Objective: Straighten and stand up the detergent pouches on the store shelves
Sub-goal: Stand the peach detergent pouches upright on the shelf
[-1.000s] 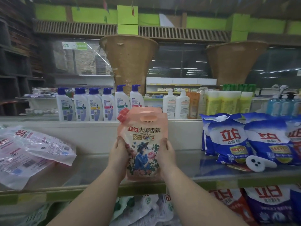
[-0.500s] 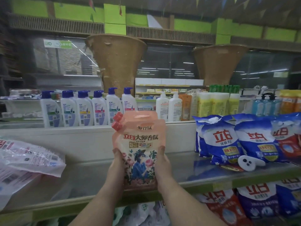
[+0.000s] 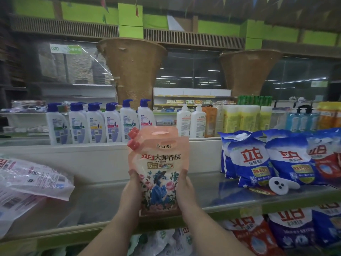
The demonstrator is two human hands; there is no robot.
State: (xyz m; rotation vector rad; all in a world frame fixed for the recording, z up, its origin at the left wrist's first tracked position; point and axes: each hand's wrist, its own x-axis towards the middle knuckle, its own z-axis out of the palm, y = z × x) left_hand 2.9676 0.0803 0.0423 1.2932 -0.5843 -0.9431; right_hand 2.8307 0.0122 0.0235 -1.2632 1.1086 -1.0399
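A pink detergent pouch (image 3: 160,163) with a red corner cap and a flower print stands upright at the front of the metal shelf (image 3: 103,196). A second pink pouch shows just behind it. My left hand (image 3: 132,189) grips its left side and my right hand (image 3: 185,189) grips its right side, thumbs on the front. Clear pouches (image 3: 27,183) lie flat on the shelf's left end. Blue and white detergent bags (image 3: 273,163) lean upright on the right.
A white gadget (image 3: 282,184) lies before the blue bags. Shampoo pump bottles (image 3: 96,122) line the higher ledge behind, with lotion and yellow bottles to the right. More bags fill the lower shelf (image 3: 276,231). Bare shelf lies either side of the pouch.
The pouch has come down a little and now sits upright on the shelf between both hands. The view has shifted slightly, the hands keep their grip.
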